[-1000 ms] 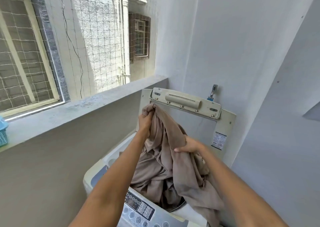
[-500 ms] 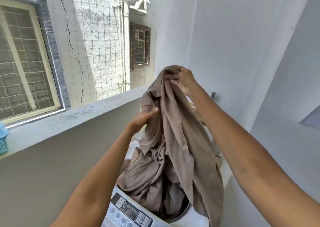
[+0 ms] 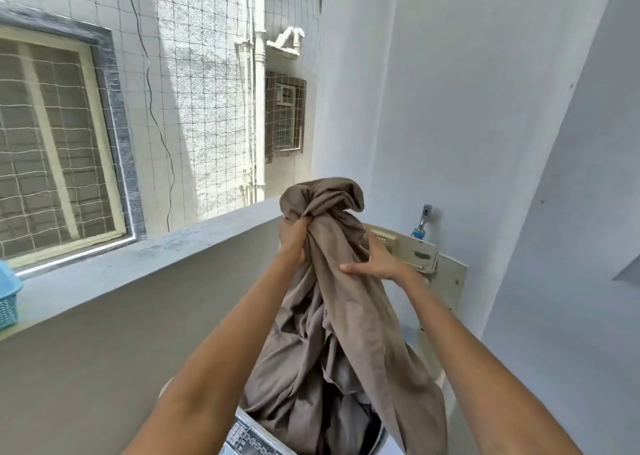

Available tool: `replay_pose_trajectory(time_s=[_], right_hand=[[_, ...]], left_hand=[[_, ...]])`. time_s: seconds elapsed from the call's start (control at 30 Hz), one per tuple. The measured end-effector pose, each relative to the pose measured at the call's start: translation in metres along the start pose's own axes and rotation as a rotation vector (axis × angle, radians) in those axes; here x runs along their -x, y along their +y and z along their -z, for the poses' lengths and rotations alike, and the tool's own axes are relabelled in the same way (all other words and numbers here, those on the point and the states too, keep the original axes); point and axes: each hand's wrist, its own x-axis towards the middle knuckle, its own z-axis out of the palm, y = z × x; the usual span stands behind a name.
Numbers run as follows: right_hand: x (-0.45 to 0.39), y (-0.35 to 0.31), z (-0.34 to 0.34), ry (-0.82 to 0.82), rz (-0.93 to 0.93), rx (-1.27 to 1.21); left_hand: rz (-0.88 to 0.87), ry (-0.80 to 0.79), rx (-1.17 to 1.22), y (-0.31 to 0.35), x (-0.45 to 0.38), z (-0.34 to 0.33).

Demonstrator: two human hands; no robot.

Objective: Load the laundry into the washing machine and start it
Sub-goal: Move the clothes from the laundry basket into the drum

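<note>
A large brown cloth hangs from my hands down into the top-loading washing machine at the bottom of the view. My left hand grips a bunched fold near the cloth's top, and a lump of fabric bulges above the fist. My right hand holds the cloth from the right side a little lower, thumb across the front. The machine's lid stands raised behind the cloth. Part of the control panel shows at the front; the drum is mostly hidden by fabric.
A grey ledge runs along the left, with a blue plastic basket at its left end. A tap sticks out of the white wall behind the lid. White walls close in on the right.
My right hand came down from the top of the cloth to its right side. My left hand moved up and now grips the bunched top.
</note>
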Motion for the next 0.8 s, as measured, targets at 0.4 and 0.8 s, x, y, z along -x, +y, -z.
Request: replay_pose_trajectory(time_s=[0.4, 0.8], right_hand=[[0.0, -0.012, -0.026, 0.389, -0.163, -0.724], [-0.022, -0.105, 0.02, 0.196, 0.032, -1.173]], left_hand=[[-0.056, -0.021, -0.127, 0.01, -0.005, -0.004], [-0.317, -0.383, -0.362, 0.014, -0.027, 0.001]])
